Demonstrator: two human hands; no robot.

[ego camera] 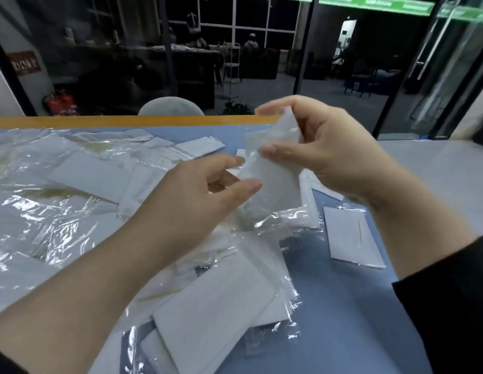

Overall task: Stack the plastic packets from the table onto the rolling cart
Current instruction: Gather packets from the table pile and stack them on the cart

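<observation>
My right hand (326,149) holds a clear plastic packet (270,174) with a white napkin inside, lifted above the blue table (343,306); its thumb and fingers pinch the packet's upper part. My left hand (197,195) is just left of the packet, thumb and fingers loosely curved near its lower edge; whether it touches is unclear. Several more packets lie spread over the table's left side (73,171) and in a loose pile near me (216,306). One packet with a toothpick lies alone at the right (351,236). No rolling cart is in view.
The table has a wooden far edge (127,121). A pale chair back (171,106) stands behind it. Beyond are glass partitions and a dark room. A grey surface (437,171) adjoins the table at the right.
</observation>
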